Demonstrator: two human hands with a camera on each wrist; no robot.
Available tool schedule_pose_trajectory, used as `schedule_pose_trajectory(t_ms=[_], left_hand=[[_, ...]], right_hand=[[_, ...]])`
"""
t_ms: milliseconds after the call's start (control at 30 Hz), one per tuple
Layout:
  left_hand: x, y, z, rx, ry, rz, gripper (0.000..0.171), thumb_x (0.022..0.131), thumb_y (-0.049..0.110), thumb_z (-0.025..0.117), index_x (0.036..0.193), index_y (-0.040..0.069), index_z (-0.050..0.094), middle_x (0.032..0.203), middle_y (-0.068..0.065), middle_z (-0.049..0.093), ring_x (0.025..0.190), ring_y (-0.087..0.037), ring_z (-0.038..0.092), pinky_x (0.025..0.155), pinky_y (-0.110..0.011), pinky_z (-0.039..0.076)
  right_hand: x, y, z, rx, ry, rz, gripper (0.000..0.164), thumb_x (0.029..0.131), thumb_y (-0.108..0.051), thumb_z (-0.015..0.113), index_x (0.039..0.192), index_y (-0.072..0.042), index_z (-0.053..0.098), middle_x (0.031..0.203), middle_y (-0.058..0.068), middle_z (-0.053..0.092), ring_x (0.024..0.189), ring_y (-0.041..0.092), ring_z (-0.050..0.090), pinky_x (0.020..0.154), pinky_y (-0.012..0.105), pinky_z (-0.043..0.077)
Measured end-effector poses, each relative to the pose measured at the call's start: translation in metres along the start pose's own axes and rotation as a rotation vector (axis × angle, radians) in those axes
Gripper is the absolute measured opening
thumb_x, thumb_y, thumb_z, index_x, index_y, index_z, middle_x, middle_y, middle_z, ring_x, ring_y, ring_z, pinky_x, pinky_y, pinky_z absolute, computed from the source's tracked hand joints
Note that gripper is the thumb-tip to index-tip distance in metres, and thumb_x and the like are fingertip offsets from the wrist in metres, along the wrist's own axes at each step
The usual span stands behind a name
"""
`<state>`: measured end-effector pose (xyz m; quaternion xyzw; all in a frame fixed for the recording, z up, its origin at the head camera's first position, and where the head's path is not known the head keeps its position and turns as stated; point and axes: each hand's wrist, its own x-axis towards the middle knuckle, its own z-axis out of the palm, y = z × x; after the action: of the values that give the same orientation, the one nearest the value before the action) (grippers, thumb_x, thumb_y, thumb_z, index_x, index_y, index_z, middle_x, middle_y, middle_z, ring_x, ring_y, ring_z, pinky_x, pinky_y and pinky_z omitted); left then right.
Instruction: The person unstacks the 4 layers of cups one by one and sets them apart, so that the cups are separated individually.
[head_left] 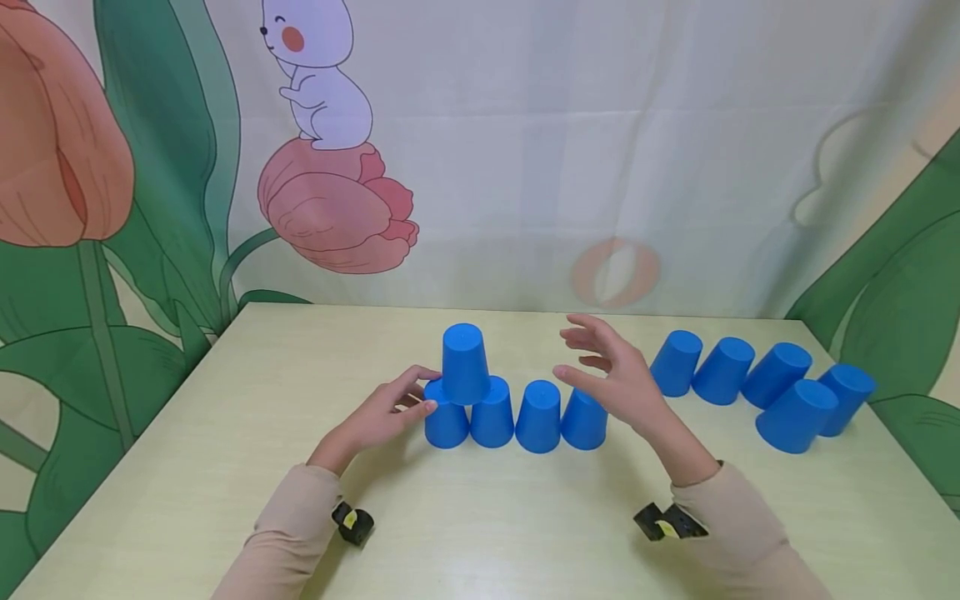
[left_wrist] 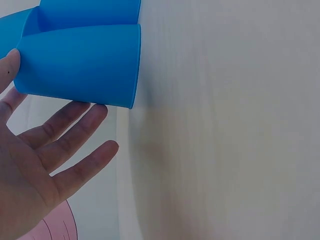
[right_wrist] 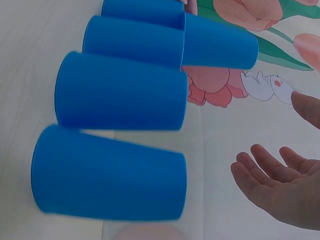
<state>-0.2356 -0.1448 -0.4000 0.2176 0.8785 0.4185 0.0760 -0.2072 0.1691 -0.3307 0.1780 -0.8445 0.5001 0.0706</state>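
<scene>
Several blue plastic cups stand upside down. My left hand (head_left: pixel 386 410) touches the left side of the leftmost cup (head_left: pixel 447 425), thumb in front and fingers extended along its side. In the left wrist view, the thumb lies at that cup's narrow end (left_wrist: pixel 75 65). One upper cup (head_left: pixel 465 364) rests across the leftmost cup and its neighbour (head_left: pixel 492 412). To the right stand a third cup (head_left: pixel 538 417) and a fourth cup (head_left: pixel 583 421), which my right hand (head_left: pixel 618 375) partly hides. That hand hovers with spread fingers, apart from the cups in the right wrist view.
At the right side of the table (head_left: pixel 480 525) stands a group of several more upside-down blue cups (head_left: pixel 776 375). Behind the table's far edge hangs a printed curtain (head_left: pixel 510 167) with flowers and a white animal. A small black device sits at each wrist.
</scene>
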Motion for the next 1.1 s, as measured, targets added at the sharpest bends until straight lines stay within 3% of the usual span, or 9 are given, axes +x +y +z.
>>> schedule_pose_trajectory(t_ms=[200,667,1100], left_hand=[[0.000,-0.001,0.000,-0.008,0.002,-0.008,0.042,0.091,0.030,0.055,0.130,0.020,0.041,0.112,-0.013,0.056,0.102,-0.030,0.055,0.086,-0.046,0.045],[0.001,-0.003,0.001,-0.012,-0.001,-0.012,0.042,0.091,0.031,0.055,0.130,0.020,0.041,0.111,-0.013,0.057,0.102,-0.030,0.055,0.086,-0.046,0.046],[0.000,-0.001,0.001,-0.013,0.002,-0.006,0.044,0.091,0.033,0.054,0.130,0.020,0.040,0.114,-0.013,0.056,0.103,-0.030,0.055,0.086,-0.046,0.045]], right_hand=[[0.006,-0.005,0.019,0.058,-0.032,-0.027,0.060,0.084,-0.017,0.066,0.136,-0.009,0.036,0.129,0.015,0.050,0.118,0.030,0.046,0.093,0.046,0.040],[0.017,-0.010,0.050,0.124,-0.065,0.001,0.061,0.083,-0.019,0.068,0.135,-0.010,0.038,0.129,0.013,0.050,0.117,0.029,0.048,0.092,0.044,0.042],[0.027,-0.012,0.084,0.110,-0.015,0.050,0.067,0.078,-0.032,0.071,0.134,-0.011,0.042,0.131,0.008,0.048,0.118,0.027,0.047,0.093,0.040,0.042]])
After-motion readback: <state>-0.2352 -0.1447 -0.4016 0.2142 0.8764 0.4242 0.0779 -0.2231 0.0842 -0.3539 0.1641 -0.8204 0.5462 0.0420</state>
